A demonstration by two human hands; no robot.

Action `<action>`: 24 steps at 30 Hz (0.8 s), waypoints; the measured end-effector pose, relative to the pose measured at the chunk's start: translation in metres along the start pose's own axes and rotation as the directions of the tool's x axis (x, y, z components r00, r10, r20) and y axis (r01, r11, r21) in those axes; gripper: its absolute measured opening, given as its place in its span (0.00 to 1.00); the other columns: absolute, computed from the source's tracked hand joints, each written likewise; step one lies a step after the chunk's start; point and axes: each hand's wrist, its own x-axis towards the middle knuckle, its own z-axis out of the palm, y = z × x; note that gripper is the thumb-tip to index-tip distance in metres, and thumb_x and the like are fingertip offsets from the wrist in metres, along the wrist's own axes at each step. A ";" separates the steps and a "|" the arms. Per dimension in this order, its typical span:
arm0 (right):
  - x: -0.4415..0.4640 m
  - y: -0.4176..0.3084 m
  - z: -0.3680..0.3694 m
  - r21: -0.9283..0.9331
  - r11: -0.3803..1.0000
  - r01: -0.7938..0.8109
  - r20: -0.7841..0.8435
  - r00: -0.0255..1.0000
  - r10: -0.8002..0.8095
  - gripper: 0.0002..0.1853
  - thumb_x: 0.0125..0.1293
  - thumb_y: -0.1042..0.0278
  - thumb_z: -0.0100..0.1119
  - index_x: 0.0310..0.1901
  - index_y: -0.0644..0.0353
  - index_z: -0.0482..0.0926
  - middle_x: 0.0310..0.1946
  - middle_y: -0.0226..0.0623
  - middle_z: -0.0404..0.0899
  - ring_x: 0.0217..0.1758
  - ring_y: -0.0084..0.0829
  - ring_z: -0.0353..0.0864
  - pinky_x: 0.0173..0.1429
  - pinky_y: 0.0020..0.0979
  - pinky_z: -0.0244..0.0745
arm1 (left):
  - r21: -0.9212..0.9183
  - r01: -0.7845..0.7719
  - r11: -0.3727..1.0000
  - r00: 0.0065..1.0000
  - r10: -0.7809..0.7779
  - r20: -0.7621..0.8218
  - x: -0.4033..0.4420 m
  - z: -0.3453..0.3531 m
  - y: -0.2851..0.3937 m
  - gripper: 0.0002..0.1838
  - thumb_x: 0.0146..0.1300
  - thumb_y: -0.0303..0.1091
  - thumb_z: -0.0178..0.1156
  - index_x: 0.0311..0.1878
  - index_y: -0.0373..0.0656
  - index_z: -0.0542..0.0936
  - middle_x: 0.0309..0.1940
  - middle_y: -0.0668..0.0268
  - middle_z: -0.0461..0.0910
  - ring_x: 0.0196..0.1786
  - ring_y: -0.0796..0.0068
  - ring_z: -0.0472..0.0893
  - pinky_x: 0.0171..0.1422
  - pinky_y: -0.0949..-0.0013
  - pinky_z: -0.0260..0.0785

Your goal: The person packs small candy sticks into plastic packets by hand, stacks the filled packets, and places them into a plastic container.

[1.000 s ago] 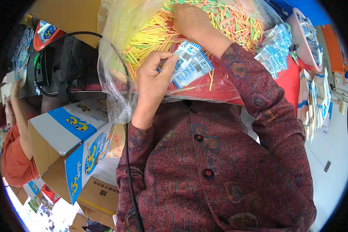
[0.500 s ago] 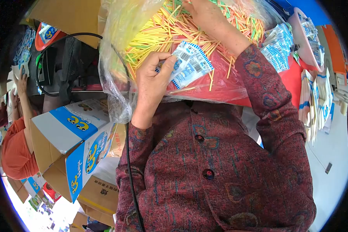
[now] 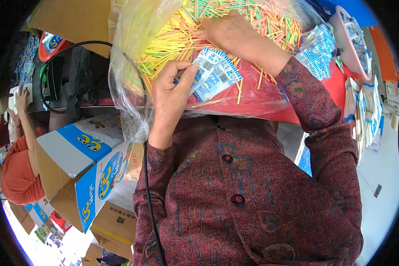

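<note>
My left hand (image 3: 173,91) pinches a fan of small blue-and-white packets (image 3: 215,75) between thumb and fingers, over the red surface near my body. Past them lies a heap of thin yellow, green and pink sticks (image 3: 173,42) on clear plastic sheeting. My right hand (image 3: 235,33) reaches across the heap with its back up and its fingers bent down at the sticks; the fingertips are hidden, so what they hold cannot be made out. More blue-and-white packets (image 3: 317,53) are piled to the right of the sticks.
A pink basin (image 3: 350,48) with packets stands at the far right. On the left are an open cardboard box (image 3: 60,150), a black cable (image 3: 146,177) and a red container (image 3: 46,51). Another person in an orange top (image 3: 22,173) works at the far left.
My right hand has moved down and left over the sticks since half a second ago. My left hand keeps its pinch on the packets and has shifted slightly left.
</note>
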 end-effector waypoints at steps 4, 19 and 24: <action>0.002 -0.003 0.002 -0.062 0.998 0.000 0.193 0.981 0.012 0.15 0.61 0.58 0.56 0.44 0.58 0.74 0.29 0.42 0.81 0.37 0.42 0.82 0.42 0.41 0.69 | 0.009 0.006 1.000 0.999 -0.006 0.032 0.000 -0.001 -0.002 0.05 0.65 0.27 0.59 0.41 0.37 0.79 0.32 0.76 0.77 0.35 0.90 0.71 0.41 0.84 0.65; -0.001 0.026 0.022 0.035 0.975 -0.220 0.004 0.975 0.220 0.12 0.63 0.62 0.52 0.42 0.61 0.76 0.28 0.44 0.81 0.29 0.43 0.81 0.40 0.35 0.73 | -0.038 0.030 0.999 0.999 -0.030 -0.011 -0.001 -0.001 0.004 0.05 0.62 0.27 0.61 0.37 0.35 0.79 0.29 0.72 0.76 0.32 0.87 0.72 0.38 0.79 0.66; -0.014 0.042 0.001 0.500 0.705 -0.502 0.147 0.852 0.502 0.13 0.68 0.59 0.50 0.40 0.61 0.75 0.26 0.41 0.79 0.28 0.34 0.80 0.37 0.32 0.71 | -0.336 0.077 0.939 0.996 -0.086 -0.011 -0.004 -0.004 0.012 0.04 0.65 0.28 0.58 0.39 0.38 0.78 0.33 0.71 0.78 0.36 0.86 0.73 0.44 0.79 0.66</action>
